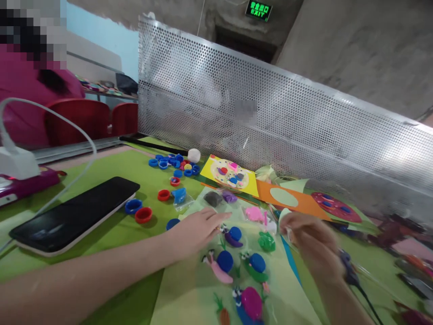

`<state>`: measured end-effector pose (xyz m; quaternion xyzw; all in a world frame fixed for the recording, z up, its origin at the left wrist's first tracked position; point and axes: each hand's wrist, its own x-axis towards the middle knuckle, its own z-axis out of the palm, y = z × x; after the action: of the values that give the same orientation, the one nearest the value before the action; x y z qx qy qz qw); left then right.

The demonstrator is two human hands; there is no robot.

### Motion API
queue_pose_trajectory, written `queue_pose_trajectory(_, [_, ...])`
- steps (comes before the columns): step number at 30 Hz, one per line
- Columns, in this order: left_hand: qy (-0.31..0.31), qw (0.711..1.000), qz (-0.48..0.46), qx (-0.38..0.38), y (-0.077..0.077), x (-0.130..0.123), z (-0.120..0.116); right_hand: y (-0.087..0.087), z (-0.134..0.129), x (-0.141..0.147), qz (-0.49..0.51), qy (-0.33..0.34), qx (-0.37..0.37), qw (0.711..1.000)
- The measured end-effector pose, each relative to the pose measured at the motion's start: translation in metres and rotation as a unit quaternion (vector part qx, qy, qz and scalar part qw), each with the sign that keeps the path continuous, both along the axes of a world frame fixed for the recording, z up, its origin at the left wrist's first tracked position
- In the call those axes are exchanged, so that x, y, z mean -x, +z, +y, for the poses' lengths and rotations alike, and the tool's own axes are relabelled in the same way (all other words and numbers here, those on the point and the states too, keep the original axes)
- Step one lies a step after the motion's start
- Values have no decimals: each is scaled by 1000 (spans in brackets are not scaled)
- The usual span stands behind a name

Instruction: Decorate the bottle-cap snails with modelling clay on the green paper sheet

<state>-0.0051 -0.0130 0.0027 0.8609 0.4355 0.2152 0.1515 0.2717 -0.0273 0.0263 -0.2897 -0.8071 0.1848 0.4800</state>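
Observation:
My left hand [198, 230] reaches across a pale green sheet of paper [186, 289], its fingers stretched out beside a small clay snail [233, 235] with a blue cap shell and purple body. Motion blurs my right hand [311, 239], at the sheet's right edge; its fingers are curled together around something whitish that is mostly hidden. Lower on the sheet are a pink snail [219, 266], a green snail [256, 265] and a blue snail [248, 303] with a magenta shell. A clay carrot [223, 313] is near the bottom. Green clay [266, 241] and bagged pink clay [256, 214] lie between my hands.
A black phone [77, 212] and a white cable [84, 135] are at left. Several bottle caps [164, 163] are scattered behind. A yellow card [206, 169] and an orange sheet [307, 205] lie before a perforated metal panel [270, 113]. A person in pink [20, 90] is at far left.

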Motion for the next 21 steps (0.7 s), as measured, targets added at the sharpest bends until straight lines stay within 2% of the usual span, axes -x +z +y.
queue_pose_trajectory(3, [13,1000,-5,5,-1,1,2,-22,47,4,-34,-11,1,999])
queue_pose_trajectory(5, [22,1000,-9,12,-3,2,4,-34,60,4,-53,-32,-9,998])
queue_pose_trajectory(9, [28,999,-1,21,-11,3,7,-43,59,3,-64,-46,-48,996])
queue_pose_trajectory(13, [4,1000,2,-3,-16,2,7,-40,56,2,-53,-62,-88,993])
queue_pose_trajectory(16, [10,1000,-5,-19,-16,1,6,-40,59,3,-51,-81,-128,987])
queue_pose_trajectory(21, [51,998,-20,-43,-15,0,5,-49,66,5,-62,-87,-117,987])
